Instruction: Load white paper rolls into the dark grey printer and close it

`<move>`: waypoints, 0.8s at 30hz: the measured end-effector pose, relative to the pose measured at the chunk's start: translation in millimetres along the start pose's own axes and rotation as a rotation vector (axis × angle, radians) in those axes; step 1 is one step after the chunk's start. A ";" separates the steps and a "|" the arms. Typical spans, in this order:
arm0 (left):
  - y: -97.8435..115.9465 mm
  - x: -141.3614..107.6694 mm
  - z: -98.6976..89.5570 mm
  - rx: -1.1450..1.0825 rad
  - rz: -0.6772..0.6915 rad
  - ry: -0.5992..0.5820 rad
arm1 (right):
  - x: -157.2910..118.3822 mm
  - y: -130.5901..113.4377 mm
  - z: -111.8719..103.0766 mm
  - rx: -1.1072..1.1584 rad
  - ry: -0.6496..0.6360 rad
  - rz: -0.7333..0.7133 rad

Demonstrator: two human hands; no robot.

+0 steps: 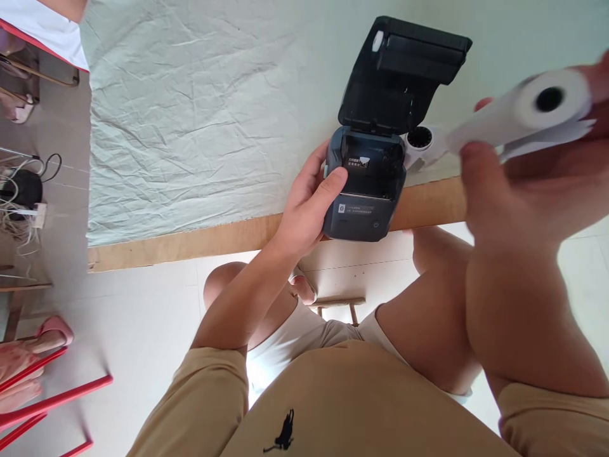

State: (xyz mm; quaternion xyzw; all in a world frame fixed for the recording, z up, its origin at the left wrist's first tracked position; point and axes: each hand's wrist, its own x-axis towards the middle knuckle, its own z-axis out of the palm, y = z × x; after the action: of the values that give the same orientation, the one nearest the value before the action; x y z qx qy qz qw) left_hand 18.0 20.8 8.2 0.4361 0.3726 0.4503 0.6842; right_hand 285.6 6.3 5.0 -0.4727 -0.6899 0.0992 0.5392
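Observation:
My left hand (311, 197) grips the left side of a dark label printer (359, 219), thumb over its edge. The printer's black lid (394, 76) is swung up, and its paper bay shows bare inside. To the right, my right hand (514, 184) holds a white paper roll (528, 111) with a dark core hole; a loose end of paper hangs beneath it. Motion blurs this hand a little. Beside the printer's right edge stands another white roll (421, 141) with a black core, partly hidden.
A pale green cloth (200, 127) covers the table, whose wooden edge (190, 244) runs in front of me. At left are tangled cables (21, 209), red metal bars (57, 400) and another person's foot in a pink slipper (54, 330). A white garment (52, 32) shows top left.

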 end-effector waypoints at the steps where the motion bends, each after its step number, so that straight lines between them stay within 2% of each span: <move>1: -2.4 1.3 -2.3 0.004 0.018 -0.008 | 0.6 -14.5 10.3 -0.031 0.056 -0.051; 2: -5.2 2.7 -5.0 0.007 0.039 -0.021 | 1.1 -27.1 21.6 -0.076 -0.002 -0.075; 3: -8.0 4.2 -7.8 0.009 0.068 -0.040 | 1.5 -37.3 32.7 -0.099 0.019 -0.099; 6: -14.3 7.5 -14.1 0.038 0.093 -0.071 | 4.0 -51.1 54.3 -0.226 -0.041 -0.038; 8: -15.3 7.8 -15.0 0.063 0.079 -0.074 | 6.1 -49.8 56.6 -0.286 -0.105 0.015; 10: -14.1 7.0 -13.5 0.072 0.077 -0.077 | 7.0 -45.8 54.2 -0.305 -0.120 0.002; 15: -11.2 5.1 -10.4 0.069 0.099 -0.078 | 2.2 -44.4 53.8 -0.206 0.054 -0.243; 17: -12.8 6.1 -12.4 0.070 0.119 -0.109 | 0.1 -48.0 55.6 -0.164 0.040 -0.284; 21: -18.0 9.6 -17.9 0.107 0.107 -0.129 | 4.3 -58.8 57.7 -0.203 -0.160 -0.093; 24: -20.2 10.7 -20.2 0.123 0.071 -0.123 | 12.6 -65.9 58.5 -0.195 -0.208 0.006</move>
State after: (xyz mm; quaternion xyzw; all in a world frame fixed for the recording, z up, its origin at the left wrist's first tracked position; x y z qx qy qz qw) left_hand 9.1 31.8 -18.8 0.5171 0.3410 0.4231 0.6613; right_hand 201.1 2.5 32.5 -0.5121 -0.7470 0.0822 0.4159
